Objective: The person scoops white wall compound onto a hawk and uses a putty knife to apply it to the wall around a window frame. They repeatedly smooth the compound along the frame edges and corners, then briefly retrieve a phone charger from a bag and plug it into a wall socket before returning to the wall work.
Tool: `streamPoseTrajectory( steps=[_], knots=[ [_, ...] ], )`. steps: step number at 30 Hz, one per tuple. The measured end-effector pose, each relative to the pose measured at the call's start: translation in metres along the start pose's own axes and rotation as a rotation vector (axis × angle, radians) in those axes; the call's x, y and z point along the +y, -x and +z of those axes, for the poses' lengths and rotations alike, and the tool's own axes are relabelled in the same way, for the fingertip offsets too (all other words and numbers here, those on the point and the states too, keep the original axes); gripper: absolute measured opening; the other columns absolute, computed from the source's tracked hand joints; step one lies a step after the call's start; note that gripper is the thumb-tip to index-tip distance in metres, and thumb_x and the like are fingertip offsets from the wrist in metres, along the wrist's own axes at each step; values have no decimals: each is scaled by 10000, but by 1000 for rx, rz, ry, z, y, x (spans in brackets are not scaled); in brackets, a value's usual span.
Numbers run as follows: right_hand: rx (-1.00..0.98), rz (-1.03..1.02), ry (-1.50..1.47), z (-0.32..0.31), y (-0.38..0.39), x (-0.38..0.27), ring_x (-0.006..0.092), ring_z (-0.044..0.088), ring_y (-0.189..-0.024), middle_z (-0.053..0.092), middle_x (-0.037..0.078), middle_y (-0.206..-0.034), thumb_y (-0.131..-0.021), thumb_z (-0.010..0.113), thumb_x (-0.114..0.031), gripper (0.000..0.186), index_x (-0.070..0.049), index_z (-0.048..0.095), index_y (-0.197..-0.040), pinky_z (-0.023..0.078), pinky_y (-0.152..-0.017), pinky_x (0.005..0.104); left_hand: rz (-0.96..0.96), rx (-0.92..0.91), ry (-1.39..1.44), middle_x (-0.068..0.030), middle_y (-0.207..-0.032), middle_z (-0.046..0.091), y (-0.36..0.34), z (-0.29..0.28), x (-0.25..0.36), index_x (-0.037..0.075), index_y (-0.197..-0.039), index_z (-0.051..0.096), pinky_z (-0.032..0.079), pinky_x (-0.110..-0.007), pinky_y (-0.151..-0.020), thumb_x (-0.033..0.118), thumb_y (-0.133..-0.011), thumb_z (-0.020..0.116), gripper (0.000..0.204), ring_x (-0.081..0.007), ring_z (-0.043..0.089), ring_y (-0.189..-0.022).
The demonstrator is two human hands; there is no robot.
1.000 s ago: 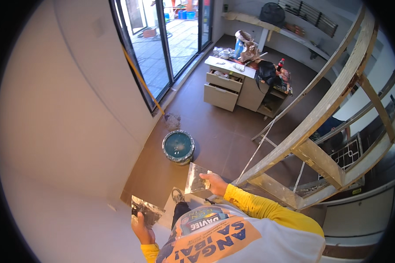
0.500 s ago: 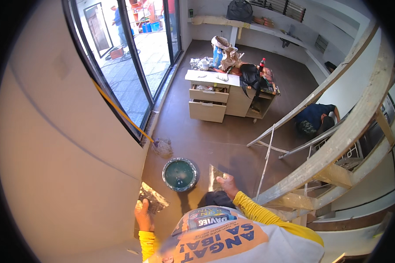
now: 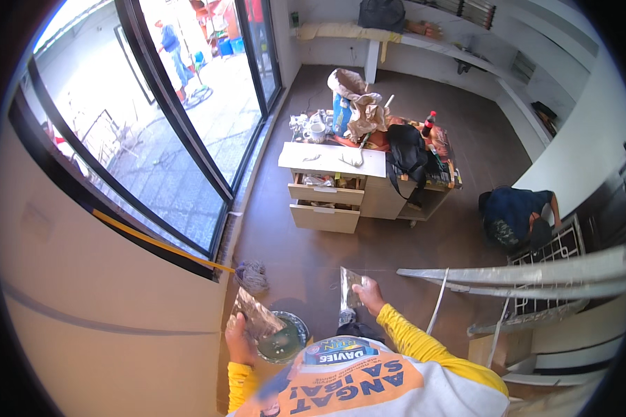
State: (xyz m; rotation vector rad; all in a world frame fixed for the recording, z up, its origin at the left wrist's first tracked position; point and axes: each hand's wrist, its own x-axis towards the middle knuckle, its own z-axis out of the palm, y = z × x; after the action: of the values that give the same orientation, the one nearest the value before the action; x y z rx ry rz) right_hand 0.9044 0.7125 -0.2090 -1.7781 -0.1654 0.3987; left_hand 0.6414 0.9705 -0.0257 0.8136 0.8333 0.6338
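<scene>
My left hand [image 3: 239, 340] is closed around a wide putty knife [image 3: 259, 316], its broad shiny metal blade tilted over a round dark bucket [image 3: 302, 325]. Greenish water shows inside the bucket, and the blade hides part of its rim. My right hand [image 3: 370, 295] grips a second wide putty knife [image 3: 348, 285], whose flat blade points forward, above the floor. How the handles sit in my fingers is mostly hidden. Both forearms are in yellow sleeves.
A mop head [image 3: 252, 276] with a yellow pole lies by the left wall and sliding glass door. Ahead stands a cluttered cabinet [image 3: 325, 218] with open drawers. A wooden ladder [image 3: 522, 274] reaches in from the right. Another person [image 3: 515, 214] bends low behind it; someone walks outside.
My view has shifted, and the ladder sits lower at the right. The left putty knife, previously beside the bucket, now overlaps it. Both hands keep their hold. The person outside has moved.
</scene>
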Motion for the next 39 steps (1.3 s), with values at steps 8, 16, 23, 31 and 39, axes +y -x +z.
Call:
streamPoseTrajectory(
  steps=[8,16,23,31,39],
  knots=[
    [-127,-362,519,16,-220,-83,400,653,-1043,717,168,-1093,-903,640,-163,259,-90,716,-1140,517,-920,455,-31,23,99,-80,-1279,661,-110,71,4,86,-1378,558,536,-421,-1005,235,-998,667,422,-248,661,-1143],
    [-297,-720,970,61,-400,-127,295,628,-990,718,46,-1025,-861,606,-50,278,-187,761,-1047,479,-892,416,128,34,134,-89,-1320,656,-251,129,30,78,-1397,561,519,-421,-1040,264,-1010,661,440,-251,650,-1178],
    [-376,-830,1261,63,-566,-137,298,611,-1096,702,17,-1112,-876,591,-75,288,-222,744,-1072,446,-971,465,94,114,190,-68,-1271,691,-284,165,53,68,-1348,611,530,-411,-1018,307,-1029,632,400,-237,675,-1138],
    [-619,-995,1275,78,-731,-112,273,598,-1120,691,0,-1223,-904,547,-60,378,-232,698,-1204,448,-992,455,204,477,146,-54,-1268,685,-277,227,20,69,-1378,570,539,-388,-1004,283,-1026,638,417,-219,678,-1128],
    [-817,-930,1318,101,-772,-75,278,579,-1151,667,3,-1273,-942,512,-114,348,-216,677,-1231,430,-1006,462,126,533,83,-67,-1263,687,-306,301,18,59,-1359,573,531,-397,-1013,278,-1031,633,399,-216,677,-1129]
  ],
)
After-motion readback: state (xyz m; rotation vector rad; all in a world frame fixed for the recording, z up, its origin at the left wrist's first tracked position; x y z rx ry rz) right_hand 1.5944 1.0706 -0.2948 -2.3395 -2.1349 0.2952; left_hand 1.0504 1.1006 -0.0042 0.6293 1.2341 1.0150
